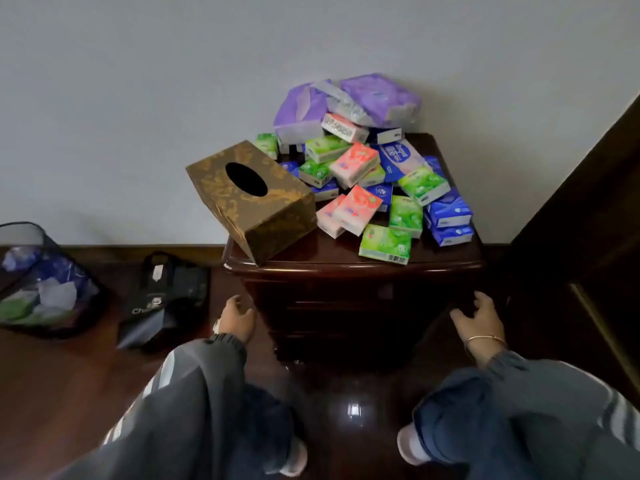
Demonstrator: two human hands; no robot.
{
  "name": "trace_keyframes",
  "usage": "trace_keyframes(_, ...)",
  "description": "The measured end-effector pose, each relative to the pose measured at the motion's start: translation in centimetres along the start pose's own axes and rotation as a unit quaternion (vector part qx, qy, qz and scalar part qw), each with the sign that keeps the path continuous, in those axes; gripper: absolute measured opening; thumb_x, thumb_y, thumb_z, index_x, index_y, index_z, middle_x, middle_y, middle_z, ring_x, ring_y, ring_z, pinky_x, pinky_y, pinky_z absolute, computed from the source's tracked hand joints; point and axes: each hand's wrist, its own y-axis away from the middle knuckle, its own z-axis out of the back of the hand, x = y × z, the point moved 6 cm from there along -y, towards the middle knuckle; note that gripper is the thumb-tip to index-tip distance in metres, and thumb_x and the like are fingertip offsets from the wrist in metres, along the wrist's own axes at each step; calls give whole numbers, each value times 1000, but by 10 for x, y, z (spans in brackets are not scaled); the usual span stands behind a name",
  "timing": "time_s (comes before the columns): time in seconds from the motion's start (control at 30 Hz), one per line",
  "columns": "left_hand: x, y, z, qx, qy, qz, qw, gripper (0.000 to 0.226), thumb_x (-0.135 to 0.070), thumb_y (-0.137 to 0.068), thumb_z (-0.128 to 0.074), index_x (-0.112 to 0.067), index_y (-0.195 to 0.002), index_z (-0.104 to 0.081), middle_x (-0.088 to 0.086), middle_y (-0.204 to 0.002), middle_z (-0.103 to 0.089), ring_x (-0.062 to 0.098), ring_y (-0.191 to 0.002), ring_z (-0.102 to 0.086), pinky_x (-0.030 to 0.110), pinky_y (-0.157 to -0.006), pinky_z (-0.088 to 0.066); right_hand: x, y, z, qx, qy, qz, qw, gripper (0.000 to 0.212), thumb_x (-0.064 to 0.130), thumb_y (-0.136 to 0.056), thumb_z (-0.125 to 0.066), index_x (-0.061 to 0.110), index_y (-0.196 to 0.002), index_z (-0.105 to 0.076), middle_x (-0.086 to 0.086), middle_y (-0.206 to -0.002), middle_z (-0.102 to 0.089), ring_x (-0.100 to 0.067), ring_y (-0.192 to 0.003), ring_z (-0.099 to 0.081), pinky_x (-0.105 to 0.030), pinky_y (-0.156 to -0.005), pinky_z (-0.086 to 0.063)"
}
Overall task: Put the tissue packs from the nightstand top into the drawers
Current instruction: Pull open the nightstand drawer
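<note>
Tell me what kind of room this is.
Probably a bedroom: a dark wooden nightstand stands against the wall, heaped with tissue packs beside a patterned tissue box, and a mesh waste bin sits on the floor.

— How many green packs (385, 244) can you count?
— Six that I see well, all in the pile in the upper middle of the frame. A seventh may peek out under a pink one.
— And pink packs (355, 162)?
— Three, plus one pale pack (344, 128) higher up.
— Blue packs (448, 211)?
— At least seven. Some are half hidden, so I can't be sure.
— Big purple packs (379, 98)?
— Two, at the top of the pile.
— What else?
— One brown tissue box (251, 199), one nightstand (346, 266), one bin (74, 268) and one black bag (166, 299) at the left. Two hands at the bottom: left hand (237, 320), right hand (479, 318).
</note>
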Motion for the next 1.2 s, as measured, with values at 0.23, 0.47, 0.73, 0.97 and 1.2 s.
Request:
trace_keyframes(0.23,-5,2,-39,-8,-4,-2,1000,36,5,-87,-52,6,-123,-54,28,-118,-58,38,-110,-52,8,-67,-25,-9,-11,-48,72,-15,-50,996,47,9,-81,-64,8,-125,-49,-15,-109,-62,-32,-100,-58,-31,-84,-40)
trace_keyframes(0.47,15,-19,-36,89,20,44,995,57,15,-88,-35,-4,-141,-34,13,-124,-54,32,-105,-57,38,-77,-46,-14,-15,-48,94,-37,-47,994,56,-9,-80,-55,5,-134,-45,-17,-129,-56,-29,-122,-52,-28,-96,-38)
trace_keyframes(0.73,42,-21,-12,182,-199,56,961,71,-3,-72,-55,-20,-139,-40,16,-128,-41,41,-116,-47,48,-92,-49,-20,4,-14,221,183,-10,958,41,4,-80,-59,8,-121,-59,-12,-106,-66,-29,-103,-58,-35,-89,-43)
trace_keyframes(0.97,-7,50,-33,112,-428,-183,878,78,-39,-76,-58,-23,-146,-26,6,-152,-28,28,-139,-27,45,-113,-25,-2,51,-34,231,430,200,850,72,30,-88,-54,18,-149,-19,-5,-158,-15,-22,-145,-16,-35,-116,-22)
trace_keyframes(1.2,-34,101,-81,118,-467,-279,831,65,-44,-92,-44,-25,-149,-21,6,-151,-31,27,-141,-25,44,-116,-18,9,81,-84,271,474,243,802,75,32,-88,-51,26,-150,-9,0,-159,-9,-17,-147,-8,-48,-117,-3)
